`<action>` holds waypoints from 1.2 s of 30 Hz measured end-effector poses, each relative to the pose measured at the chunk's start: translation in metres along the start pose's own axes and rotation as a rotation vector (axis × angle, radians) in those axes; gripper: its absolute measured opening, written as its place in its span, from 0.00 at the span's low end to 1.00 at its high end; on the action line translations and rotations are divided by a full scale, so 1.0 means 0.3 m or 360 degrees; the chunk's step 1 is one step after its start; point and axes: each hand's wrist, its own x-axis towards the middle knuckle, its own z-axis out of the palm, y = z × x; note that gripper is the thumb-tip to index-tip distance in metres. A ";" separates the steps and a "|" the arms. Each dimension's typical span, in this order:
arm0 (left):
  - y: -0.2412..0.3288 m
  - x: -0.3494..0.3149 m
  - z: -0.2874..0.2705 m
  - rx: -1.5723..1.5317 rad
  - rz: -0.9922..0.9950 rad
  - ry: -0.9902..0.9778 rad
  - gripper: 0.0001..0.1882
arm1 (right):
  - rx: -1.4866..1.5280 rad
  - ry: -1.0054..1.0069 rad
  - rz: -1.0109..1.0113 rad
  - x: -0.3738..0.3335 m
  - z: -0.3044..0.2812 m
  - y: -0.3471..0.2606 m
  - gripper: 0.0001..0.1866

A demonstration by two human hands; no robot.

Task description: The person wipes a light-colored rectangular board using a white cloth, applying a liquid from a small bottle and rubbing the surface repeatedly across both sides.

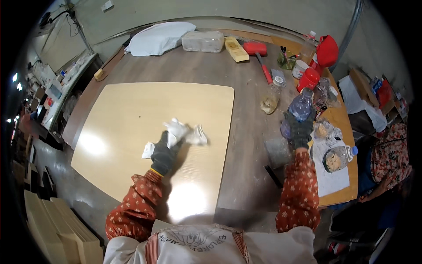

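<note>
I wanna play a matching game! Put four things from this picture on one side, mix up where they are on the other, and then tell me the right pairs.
Things:
1. white cloth
2. bluish bottle
3. mallet
4. cream board

Places:
A. next to the pale yellow block
B. lying flat under the cloth
C. in the left hand
D. in the right hand

Right pairs: 1-C, 2-D, 3-A, 4-B
</note>
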 end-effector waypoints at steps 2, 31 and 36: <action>-0.054 0.019 0.010 -0.0780 -0.0230 0.0071 0.22 | 0.0256 -0.0032 -0.0174 -0.084 -0.007 -0.079 0.48; 0.438 0.043 0.001 -0.2931 -0.0955 -0.1084 0.16 | -0.1157 -0.1202 -0.0834 -0.531 0.180 -0.516 0.26; 0.449 0.169 0.039 -0.3035 -0.0667 -0.1322 0.17 | -0.0311 -0.0696 -0.0598 -0.456 0.233 -0.472 0.27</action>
